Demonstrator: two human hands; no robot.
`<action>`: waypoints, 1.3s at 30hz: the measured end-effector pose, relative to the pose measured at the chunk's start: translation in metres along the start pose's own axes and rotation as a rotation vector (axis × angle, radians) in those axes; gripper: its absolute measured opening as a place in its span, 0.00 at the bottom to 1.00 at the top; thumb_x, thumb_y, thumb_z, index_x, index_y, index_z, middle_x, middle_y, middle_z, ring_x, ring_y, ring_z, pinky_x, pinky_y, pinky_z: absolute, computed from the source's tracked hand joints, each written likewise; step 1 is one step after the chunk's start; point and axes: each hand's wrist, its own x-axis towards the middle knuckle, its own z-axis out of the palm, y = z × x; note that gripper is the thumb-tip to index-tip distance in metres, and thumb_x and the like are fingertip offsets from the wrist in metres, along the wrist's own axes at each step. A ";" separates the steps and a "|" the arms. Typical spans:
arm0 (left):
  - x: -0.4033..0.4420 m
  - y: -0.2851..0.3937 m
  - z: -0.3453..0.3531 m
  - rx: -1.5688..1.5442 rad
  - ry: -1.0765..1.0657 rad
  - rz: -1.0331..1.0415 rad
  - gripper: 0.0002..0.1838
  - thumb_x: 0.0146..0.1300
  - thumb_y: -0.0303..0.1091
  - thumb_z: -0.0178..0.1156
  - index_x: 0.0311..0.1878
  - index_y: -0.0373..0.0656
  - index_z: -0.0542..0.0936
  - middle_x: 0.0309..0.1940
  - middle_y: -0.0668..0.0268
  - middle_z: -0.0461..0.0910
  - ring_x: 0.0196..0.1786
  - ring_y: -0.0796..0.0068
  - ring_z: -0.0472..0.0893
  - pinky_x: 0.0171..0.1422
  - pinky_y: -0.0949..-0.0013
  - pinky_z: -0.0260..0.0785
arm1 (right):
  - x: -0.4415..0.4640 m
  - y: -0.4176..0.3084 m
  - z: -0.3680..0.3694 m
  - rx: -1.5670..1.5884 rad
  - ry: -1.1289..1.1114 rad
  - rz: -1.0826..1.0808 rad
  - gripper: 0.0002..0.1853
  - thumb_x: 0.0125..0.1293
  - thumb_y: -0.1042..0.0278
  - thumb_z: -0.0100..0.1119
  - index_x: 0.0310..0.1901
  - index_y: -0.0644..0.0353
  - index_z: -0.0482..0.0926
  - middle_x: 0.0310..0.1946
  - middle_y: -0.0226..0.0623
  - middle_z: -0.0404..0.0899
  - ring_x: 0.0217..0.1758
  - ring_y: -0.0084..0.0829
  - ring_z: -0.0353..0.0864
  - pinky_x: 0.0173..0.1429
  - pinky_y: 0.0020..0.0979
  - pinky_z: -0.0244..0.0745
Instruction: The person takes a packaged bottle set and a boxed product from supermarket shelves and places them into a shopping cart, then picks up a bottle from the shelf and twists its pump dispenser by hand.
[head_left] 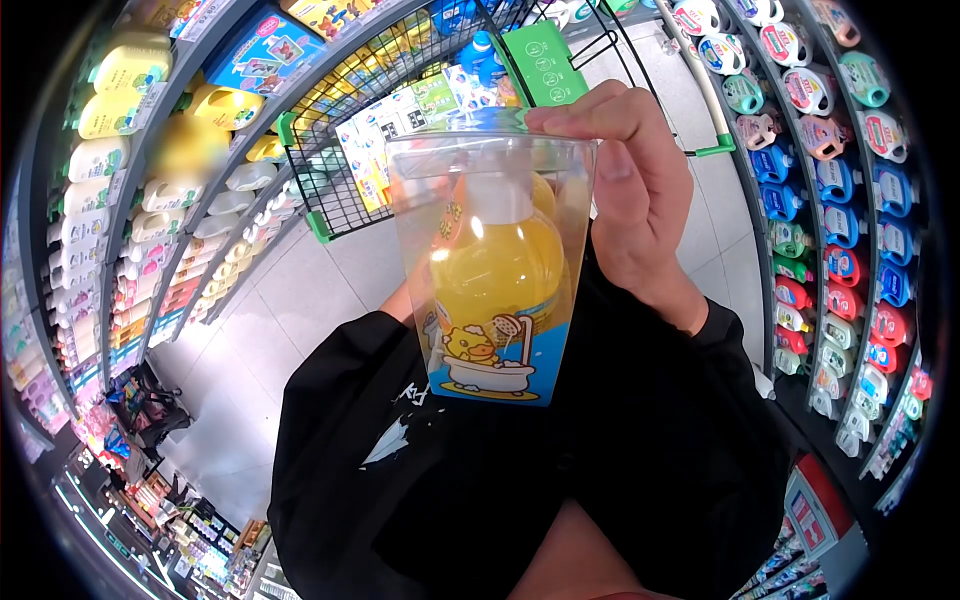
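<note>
A clear plastic gift box (pixel 410 215) is held up in front of my chest. Inside it stand yellow bottles (pixel 495 265) with a pale pump or cap, and a cartoon duck in a bathtub is printed on the blue lower part. My right hand (pixel 640 180) is closed on the box's top edge at the right, pinching it between thumb and fingers. Of my left hand (pixel 408 300), only a bit near the wrist shows beside the box's left side; its fingers are hidden behind the box.
Ahead stands a black wire shopping cart (pixel 322 195) with green corners, holding cartons and a blue bottle (pixel 481 60). Shelves of yellow and white bottles (pixel 98 160) line the left. More shelves with detergent bottles (pixel 835 180) run along the right. Pale floor tiles (pixel 290 310) lie between.
</note>
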 end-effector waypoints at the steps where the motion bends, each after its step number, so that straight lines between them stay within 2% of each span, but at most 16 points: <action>1: -0.002 0.003 -0.001 0.005 0.002 0.005 0.41 0.68 0.67 0.40 0.71 0.41 0.61 0.55 0.50 0.74 0.55 0.56 0.75 0.61 0.52 0.68 | 0.000 -0.005 -0.002 -0.026 -0.032 0.028 0.14 0.73 0.65 0.44 0.42 0.68 0.76 0.37 0.43 0.78 0.42 0.32 0.78 0.49 0.30 0.71; 2: -0.002 0.002 0.000 0.009 0.003 0.010 0.41 0.68 0.67 0.40 0.71 0.41 0.61 0.55 0.50 0.74 0.55 0.56 0.75 0.61 0.52 0.68 | 0.000 -0.008 -0.003 -0.052 -0.065 0.056 0.17 0.74 0.63 0.40 0.42 0.69 0.74 0.38 0.46 0.78 0.45 0.34 0.79 0.53 0.33 0.72; 11: 0.007 -0.009 0.008 0.045 0.020 0.059 0.41 0.68 0.66 0.41 0.71 0.41 0.61 0.54 0.50 0.74 0.54 0.56 0.76 0.60 0.52 0.68 | 0.002 -0.008 -0.003 -0.096 -0.094 0.052 0.16 0.72 0.60 0.43 0.43 0.66 0.76 0.40 0.42 0.80 0.47 0.34 0.77 0.63 0.43 0.66; 14: 0.010 -0.009 0.009 0.058 0.027 0.078 0.41 0.68 0.66 0.41 0.71 0.41 0.61 0.54 0.50 0.74 0.54 0.56 0.76 0.60 0.52 0.69 | 0.002 -0.009 -0.001 -0.092 -0.084 0.062 0.17 0.72 0.60 0.42 0.44 0.66 0.75 0.41 0.43 0.80 0.48 0.33 0.77 0.62 0.41 0.67; 17: 0.005 -0.005 0.008 0.071 0.033 0.093 0.41 0.68 0.66 0.41 0.71 0.41 0.61 0.53 0.50 0.74 0.54 0.56 0.76 0.60 0.53 0.69 | 0.002 -0.012 -0.002 -0.137 -0.105 0.053 0.16 0.72 0.63 0.41 0.46 0.67 0.74 0.43 0.45 0.80 0.48 0.32 0.77 0.61 0.36 0.68; 20: -0.004 0.001 0.006 0.084 0.039 0.107 0.40 0.68 0.66 0.41 0.71 0.41 0.61 0.53 0.50 0.74 0.53 0.56 0.76 0.59 0.53 0.69 | -0.001 -0.008 0.003 -0.102 -0.006 0.069 0.09 0.67 0.74 0.48 0.43 0.66 0.78 0.33 0.39 0.77 0.33 0.27 0.75 0.38 0.26 0.70; 23: -0.001 0.000 0.007 0.097 0.047 0.122 0.40 0.68 0.65 0.42 0.71 0.40 0.61 0.53 0.50 0.75 0.53 0.56 0.76 0.59 0.53 0.69 | -0.001 -0.008 0.003 -0.123 -0.028 0.082 0.10 0.67 0.76 0.47 0.45 0.66 0.77 0.34 0.40 0.76 0.32 0.28 0.75 0.38 0.26 0.70; 26: -0.012 0.004 0.007 0.110 0.054 0.137 0.40 0.69 0.65 0.42 0.71 0.40 0.61 0.52 0.49 0.75 0.53 0.56 0.76 0.59 0.53 0.69 | -0.002 -0.001 0.011 -0.076 0.036 0.008 0.11 0.67 0.76 0.46 0.47 0.67 0.76 0.37 0.41 0.76 0.36 0.30 0.76 0.42 0.27 0.71; 29: -0.007 0.002 0.010 0.125 0.061 0.152 0.40 0.69 0.65 0.42 0.71 0.40 0.61 0.52 0.49 0.75 0.53 0.56 0.76 0.59 0.53 0.70 | -0.007 0.005 0.014 -0.077 0.021 -0.042 0.14 0.67 0.75 0.45 0.52 0.68 0.74 0.44 0.44 0.76 0.45 0.35 0.76 0.49 0.30 0.71; 32: -0.012 0.004 0.010 0.139 0.069 0.170 0.40 0.69 0.65 0.42 0.70 0.40 0.61 0.52 0.49 0.75 0.52 0.56 0.76 0.58 0.53 0.70 | -0.014 0.007 0.013 -0.088 -0.053 -0.011 0.20 0.67 0.74 0.45 0.59 0.69 0.69 0.56 0.49 0.73 0.57 0.42 0.74 0.58 0.33 0.70; 35: 0.008 -0.002 0.015 0.154 0.075 0.191 0.40 0.69 0.64 0.42 0.70 0.40 0.61 0.52 0.49 0.75 0.52 0.57 0.77 0.58 0.53 0.70 | -0.025 0.009 0.016 0.017 -0.028 0.109 0.25 0.67 0.73 0.45 0.66 0.70 0.64 0.65 0.52 0.67 0.66 0.47 0.69 0.65 0.35 0.67; 38: 0.014 0.002 0.015 0.169 0.082 0.209 0.40 0.69 0.64 0.43 0.70 0.40 0.61 0.51 0.49 0.75 0.52 0.57 0.77 0.58 0.53 0.70 | -0.048 0.025 0.019 0.160 -0.030 0.338 0.27 0.67 0.74 0.46 0.68 0.68 0.62 0.69 0.52 0.62 0.69 0.47 0.66 0.68 0.37 0.64; 39: 0.010 0.009 0.012 0.173 0.084 0.215 0.39 0.69 0.64 0.43 0.70 0.40 0.61 0.51 0.49 0.75 0.52 0.57 0.77 0.58 0.53 0.70 | -0.053 0.027 0.016 0.117 -0.117 0.385 0.27 0.67 0.74 0.46 0.68 0.67 0.62 0.69 0.51 0.63 0.69 0.46 0.67 0.68 0.36 0.64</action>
